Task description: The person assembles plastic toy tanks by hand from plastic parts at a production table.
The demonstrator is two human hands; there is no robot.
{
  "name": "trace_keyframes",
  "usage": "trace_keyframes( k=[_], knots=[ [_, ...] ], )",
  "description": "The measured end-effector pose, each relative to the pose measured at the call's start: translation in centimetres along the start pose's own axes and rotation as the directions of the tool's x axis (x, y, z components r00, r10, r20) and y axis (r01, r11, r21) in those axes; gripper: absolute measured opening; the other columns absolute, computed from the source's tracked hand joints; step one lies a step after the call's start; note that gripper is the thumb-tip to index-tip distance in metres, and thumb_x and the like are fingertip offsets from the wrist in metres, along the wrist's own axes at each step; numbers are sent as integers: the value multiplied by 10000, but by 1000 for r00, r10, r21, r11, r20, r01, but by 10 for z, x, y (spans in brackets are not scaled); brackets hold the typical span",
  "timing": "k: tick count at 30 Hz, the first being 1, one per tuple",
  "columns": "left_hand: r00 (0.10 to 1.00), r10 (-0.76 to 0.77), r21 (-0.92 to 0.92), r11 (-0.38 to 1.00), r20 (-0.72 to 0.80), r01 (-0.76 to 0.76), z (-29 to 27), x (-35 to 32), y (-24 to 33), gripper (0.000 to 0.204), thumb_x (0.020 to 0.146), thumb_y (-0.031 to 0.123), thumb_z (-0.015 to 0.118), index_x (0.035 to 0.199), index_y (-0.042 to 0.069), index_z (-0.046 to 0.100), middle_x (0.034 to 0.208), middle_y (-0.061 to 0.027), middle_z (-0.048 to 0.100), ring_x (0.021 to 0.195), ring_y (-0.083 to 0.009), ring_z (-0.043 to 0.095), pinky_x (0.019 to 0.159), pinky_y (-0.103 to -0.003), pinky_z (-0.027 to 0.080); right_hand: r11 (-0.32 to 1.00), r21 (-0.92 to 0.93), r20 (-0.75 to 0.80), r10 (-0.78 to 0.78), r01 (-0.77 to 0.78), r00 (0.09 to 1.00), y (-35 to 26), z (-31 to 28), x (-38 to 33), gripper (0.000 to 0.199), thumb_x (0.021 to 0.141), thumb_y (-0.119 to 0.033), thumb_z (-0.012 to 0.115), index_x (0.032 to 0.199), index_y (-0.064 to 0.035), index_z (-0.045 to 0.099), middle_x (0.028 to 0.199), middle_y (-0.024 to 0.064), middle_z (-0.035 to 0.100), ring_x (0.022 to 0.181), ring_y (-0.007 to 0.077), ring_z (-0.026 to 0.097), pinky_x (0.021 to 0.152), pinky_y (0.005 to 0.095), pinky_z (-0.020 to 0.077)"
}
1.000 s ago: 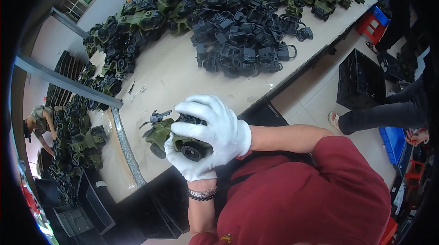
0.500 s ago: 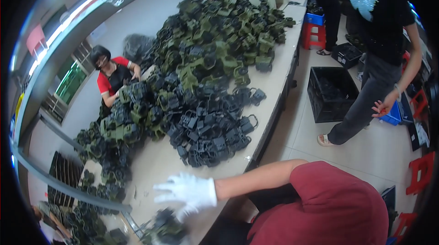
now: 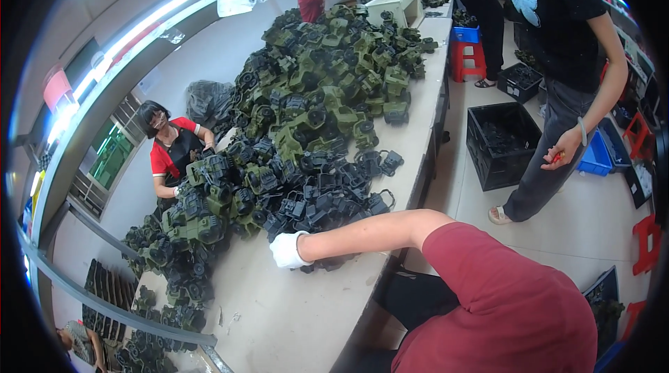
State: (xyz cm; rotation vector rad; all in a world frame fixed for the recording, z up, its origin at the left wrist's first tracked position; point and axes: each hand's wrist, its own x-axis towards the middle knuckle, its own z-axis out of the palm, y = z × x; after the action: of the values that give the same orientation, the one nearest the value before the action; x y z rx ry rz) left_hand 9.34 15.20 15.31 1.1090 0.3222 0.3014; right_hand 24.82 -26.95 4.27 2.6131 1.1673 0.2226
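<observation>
My right hand (image 3: 288, 250), in a white glove, reaches left over the table from a maroon sleeve. It rests at the near edge of a pile of dark grey plastic frame-like parts (image 3: 317, 199). The glove is bunched up with its fingers curled under, and whatever they hold is hidden. Behind the dark parts rises a large heap of green and black toy vehicles (image 3: 313, 94). More of these toy vehicles (image 3: 191, 223) run down the left side of the table. My left hand is out of view.
A metal rail (image 3: 125, 312) crosses the lower left. A co-worker in red and black (image 3: 182, 150) handles vehicles across the table (image 3: 279, 310). To the right, a person in black (image 3: 557, 45) stands by a black crate (image 3: 502, 171), with a red stool (image 3: 468, 59) farther back.
My right hand has moved up and away from the table's near part to the dark parts, going from spread to curled. The toy vehicle beside it has left view. The whole view has shifted.
</observation>
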Motion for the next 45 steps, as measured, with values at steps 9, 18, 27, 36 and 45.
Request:
trace_keyframes(
  k=[9,18,27,36,45],
  knots=[
    [563,-448,-70,737,694,672,83,-95,-166,688,978,520,525,1428,6,445,1398,-185,526,1296,-383,486,1025,-542,426,554,718,-554,87,422,828,-64,-88,-56,103,822,-138,692,921,-135,666,861,68,680,823,316,643,636,418,514],
    [823,-200,227,970,532,88,139,-204,-165,460,1013,393,485,1365,99,449,1305,-77,525,1241,-264,474,1141,-478,329,732,377,-812,-34,567,583,-129,-84,-128,143,755,-239,616,839,-124,604,876,41,580,872,304,555,763,441,426],
    [800,-512,-42,834,313,550,119,-179,-174,782,937,738,384,1395,119,518,1411,-135,511,1266,-304,501,1028,-555,429,601,691,-694,395,402,602,-155,-76,-149,323,749,-194,730,1030,-82,618,1184,119,601,1128,338,522,853,473,471],
    [867,-247,391,918,432,67,116,-164,-184,954,926,783,351,1534,49,301,1342,-174,539,1204,-304,561,1003,-411,471,335,942,-67,275,-31,959,-166,-97,-154,604,761,-334,750,1261,-61,549,1257,139,549,1124,346,545,907,440,499],
    [895,-183,330,943,407,43,126,-148,-174,997,899,788,433,1544,46,274,1443,-269,379,1057,-293,594,937,-409,492,308,951,-135,480,-22,867,-175,-68,-155,662,776,-272,728,1369,-131,470,1142,170,547,1049,391,577,890,467,497]
  ],
)
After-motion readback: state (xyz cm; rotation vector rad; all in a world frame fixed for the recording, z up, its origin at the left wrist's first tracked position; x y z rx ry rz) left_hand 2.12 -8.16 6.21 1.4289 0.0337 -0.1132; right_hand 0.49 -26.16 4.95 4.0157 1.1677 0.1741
